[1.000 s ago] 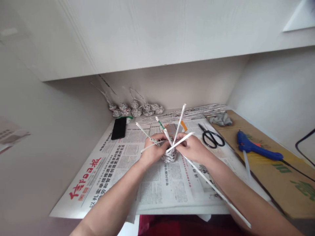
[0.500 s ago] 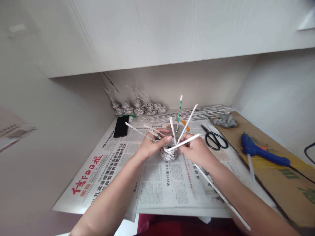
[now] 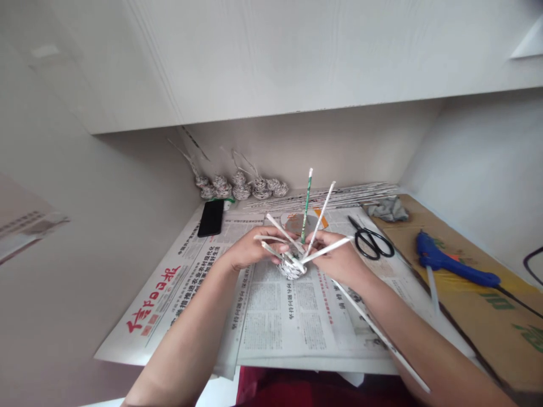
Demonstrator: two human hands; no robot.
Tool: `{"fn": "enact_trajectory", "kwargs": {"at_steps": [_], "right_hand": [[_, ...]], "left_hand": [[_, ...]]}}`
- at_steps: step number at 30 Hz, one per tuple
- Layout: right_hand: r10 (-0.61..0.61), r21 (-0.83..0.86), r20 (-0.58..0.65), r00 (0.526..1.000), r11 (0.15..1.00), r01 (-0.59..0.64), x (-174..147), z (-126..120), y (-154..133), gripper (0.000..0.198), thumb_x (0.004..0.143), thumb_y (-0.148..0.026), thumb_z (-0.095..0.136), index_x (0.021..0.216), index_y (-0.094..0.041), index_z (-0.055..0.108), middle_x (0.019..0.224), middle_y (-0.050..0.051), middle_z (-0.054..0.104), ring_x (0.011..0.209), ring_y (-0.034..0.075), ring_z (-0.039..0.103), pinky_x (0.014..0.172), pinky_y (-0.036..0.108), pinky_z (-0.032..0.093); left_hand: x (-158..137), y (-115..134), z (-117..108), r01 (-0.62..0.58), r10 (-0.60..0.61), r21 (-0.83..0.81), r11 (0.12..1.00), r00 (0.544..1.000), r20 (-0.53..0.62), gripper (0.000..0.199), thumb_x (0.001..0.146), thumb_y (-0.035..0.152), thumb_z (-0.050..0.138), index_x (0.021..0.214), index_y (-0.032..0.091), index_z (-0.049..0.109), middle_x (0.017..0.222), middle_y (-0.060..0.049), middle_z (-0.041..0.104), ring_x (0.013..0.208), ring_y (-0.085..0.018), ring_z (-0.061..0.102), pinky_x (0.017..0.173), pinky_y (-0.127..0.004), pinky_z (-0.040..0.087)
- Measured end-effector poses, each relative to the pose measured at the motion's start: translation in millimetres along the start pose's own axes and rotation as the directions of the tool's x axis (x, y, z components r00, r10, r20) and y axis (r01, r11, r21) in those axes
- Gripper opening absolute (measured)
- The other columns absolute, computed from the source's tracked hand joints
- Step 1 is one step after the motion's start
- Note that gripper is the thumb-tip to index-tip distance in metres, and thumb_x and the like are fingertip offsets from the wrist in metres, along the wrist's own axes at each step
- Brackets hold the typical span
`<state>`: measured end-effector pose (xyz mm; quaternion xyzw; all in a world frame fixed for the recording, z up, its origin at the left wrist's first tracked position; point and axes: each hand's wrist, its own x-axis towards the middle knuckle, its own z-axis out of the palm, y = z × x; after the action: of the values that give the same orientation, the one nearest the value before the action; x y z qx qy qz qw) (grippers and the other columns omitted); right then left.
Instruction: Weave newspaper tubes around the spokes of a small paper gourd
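Note:
A small woven newspaper basket (image 3: 292, 270) sits between my hands on the spread newspaper (image 3: 271, 333). Several rolled paper sticks fan out from its top, one of them a green paper stick (image 3: 307, 204). My left hand (image 3: 257, 249) curls around the basket's left and far side, its thumb by the sticks. On the right, my right hand (image 3: 335, 254) has its fingers closed at the basket's edge, gripping a long white paper stick (image 3: 382, 334) that trails below the wrist toward me. The fingertips of both hands are partly hidden by the sticks.
Several woven gourd shapes (image 3: 241, 187) stand along the back wall beside a black phone (image 3: 211, 218). A bundle of paper sticks (image 3: 335, 196) lies behind. To the right are scissors (image 3: 370, 240), a grey cloth (image 3: 388, 209) and a blue glue gun (image 3: 453, 265) on cardboard (image 3: 509, 339).
My left hand has shifted, its thumb lower among the sticks. The left sticks have swung toward the middle, and the basket looks turned or tilted. My right hand stays nearly in place.

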<state>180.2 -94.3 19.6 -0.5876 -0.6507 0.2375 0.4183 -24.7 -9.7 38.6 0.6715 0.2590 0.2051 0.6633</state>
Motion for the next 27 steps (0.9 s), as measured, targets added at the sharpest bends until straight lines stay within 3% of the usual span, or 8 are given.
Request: {"fn": "enact_trajectory", "kwargs": {"at_steps": [10, 15, 18, 23, 27], "right_hand": [[-0.055, -0.035, -0.003, 0.998, 0.998, 0.055, -2.5, 5.3, -1.1, 0.007, 0.077, -0.021, 0.058, 0.08, -0.021, 0.064, 0.068, -0.002, 0.068, 0.061, 0.014, 0.062, 0.058, 0.023, 0.043], [-0.116, -0.086, 0.004, 0.993, 0.99, 0.116, -4.9, 6.4, -6.8, 0.009, 0.077, -0.018, 0.058, 0.08, -0.021, 0.065, 0.07, -0.002, 0.069, 0.06, 0.013, 0.062, 0.059, 0.023, 0.043], [-0.126, -0.091, -0.017, 0.992, 0.988, 0.124, -5.5, 6.8, -7.9, 0.009, 0.078, -0.019, 0.057, 0.081, -0.021, 0.065, 0.071, -0.001, 0.07, 0.059, 0.013, 0.062, 0.059, 0.023, 0.043], [-0.103, -0.026, 0.017, 0.995, 0.994, 0.104, -7.4, 7.0, -10.3, 0.008, 0.08, -0.02, 0.056, 0.08, -0.021, 0.064, 0.068, -0.002, 0.067, 0.058, 0.011, 0.06, 0.056, 0.021, 0.043], [-0.092, 0.039, 0.019, 0.996, 0.995, 0.091, -8.2, 8.2, -11.0, 0.008, 0.081, -0.02, 0.055, 0.08, -0.021, 0.063, 0.067, -0.003, 0.066, 0.057, 0.01, 0.059, 0.054, 0.019, 0.042]], "left_hand": [[3.5, -1.4, 1.8, -0.059, 0.07, 0.118, 0.991, 0.994, -0.087, 0.035, 0.069, 0.033, 0.077, 0.096, 0.012, 0.071, 0.078, -0.005, 0.071, 0.062, -0.012, 0.062, 0.058, -0.024, 0.052], [-0.4, 2.5, 10.3, -0.142, 0.231, 0.375, 0.916, 0.952, -0.202, 0.017, 0.069, 0.016, 0.07, 0.085, 0.012, 0.072, 0.076, -0.005, 0.071, 0.068, -0.014, 0.064, 0.065, -0.025, 0.052], [-0.1, 2.7, 12.7, -0.159, 0.28, 0.441, 0.884, 0.933, -0.225, 0.014, 0.068, 0.013, 0.068, 0.081, 0.013, 0.072, 0.076, -0.005, 0.072, 0.068, -0.014, 0.065, 0.065, -0.025, 0.052], [0.2, 4.3, 13.3, -0.157, 0.281, 0.466, 0.871, 0.937, -0.209, 0.012, 0.068, 0.019, 0.073, 0.079, 0.014, 0.072, 0.075, -0.004, 0.072, 0.066, -0.014, 0.064, 0.063, -0.024, 0.051], [-0.7, 4.7, 18.6, -0.132, 0.291, 0.515, 0.847, 0.925, -0.243, 0.006, 0.068, 0.012, 0.069, 0.074, 0.014, 0.071, 0.072, -0.003, 0.07, 0.064, -0.013, 0.063, 0.062, -0.023, 0.05]]}}
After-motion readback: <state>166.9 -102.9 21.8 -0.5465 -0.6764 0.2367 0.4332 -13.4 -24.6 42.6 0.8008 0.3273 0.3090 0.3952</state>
